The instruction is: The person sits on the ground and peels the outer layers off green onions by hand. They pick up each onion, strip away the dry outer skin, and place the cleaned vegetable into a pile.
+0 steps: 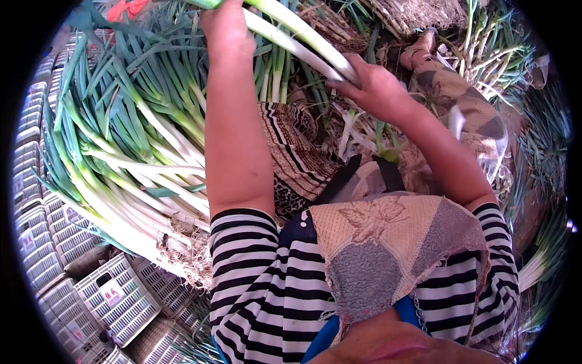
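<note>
White-stemmed scallions (288,40) held slantwise near the view's top edge.

Clasped toward the greener end in the left hand (227,27), partly cut off by the frame; pinched between thumb and fingers at the white end in the right hand (374,88). Beside the left forearm (239,133), a large rooted scallion heap (139,209); farther left, slatted plastic crates (130,303).

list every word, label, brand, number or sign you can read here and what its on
No text is clearly readable.
Red-marked white label on the pale crate: too small and blurred.
Pinkish label on the darker crate to its left: too blurred.
Held green onions: no lettering visible.
</note>
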Demonstrator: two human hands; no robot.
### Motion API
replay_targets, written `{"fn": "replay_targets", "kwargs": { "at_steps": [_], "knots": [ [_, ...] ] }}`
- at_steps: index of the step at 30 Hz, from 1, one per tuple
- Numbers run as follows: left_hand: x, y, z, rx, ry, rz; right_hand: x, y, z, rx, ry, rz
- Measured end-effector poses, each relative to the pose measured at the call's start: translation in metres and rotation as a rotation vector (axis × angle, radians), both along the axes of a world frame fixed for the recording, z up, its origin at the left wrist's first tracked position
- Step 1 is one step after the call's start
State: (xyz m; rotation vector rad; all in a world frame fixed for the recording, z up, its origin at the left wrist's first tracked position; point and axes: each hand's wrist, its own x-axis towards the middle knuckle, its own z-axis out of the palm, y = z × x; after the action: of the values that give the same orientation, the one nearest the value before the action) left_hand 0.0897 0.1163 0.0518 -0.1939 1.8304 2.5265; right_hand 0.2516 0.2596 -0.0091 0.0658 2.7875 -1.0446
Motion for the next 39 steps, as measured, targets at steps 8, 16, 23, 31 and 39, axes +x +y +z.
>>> {"fn": "replay_targets", "kwargs": {
  "at_steps": [8,16,23,31,39],
  "knots": [
    [0.045,0.008,0.025,0.1,0.11,-0.355,-0.001,-0.009,-0.007,-0.855,0.103,0.084],
    [0.042,0.01,0.012,0.068,0.057,-0.377,0.012,-0.006,-0.002,-1.028,-0.057,0.046],
    [0.041,0.007,-0.006,0.055,0.165,-0.384,0.016,-0.001,-0.009,-1.073,-0.132,-0.192],
    [0.029,-0.003,-0.004,0.039,-0.008,-0.301,0.008,0.039,-0.008,-1.438,0.07,-0.818],
    [0.003,-0.053,0.019,-0.046,0.001,-0.073,0.091,0.143,-0.071,-0.213,0.32,-0.709]
  ]
}}
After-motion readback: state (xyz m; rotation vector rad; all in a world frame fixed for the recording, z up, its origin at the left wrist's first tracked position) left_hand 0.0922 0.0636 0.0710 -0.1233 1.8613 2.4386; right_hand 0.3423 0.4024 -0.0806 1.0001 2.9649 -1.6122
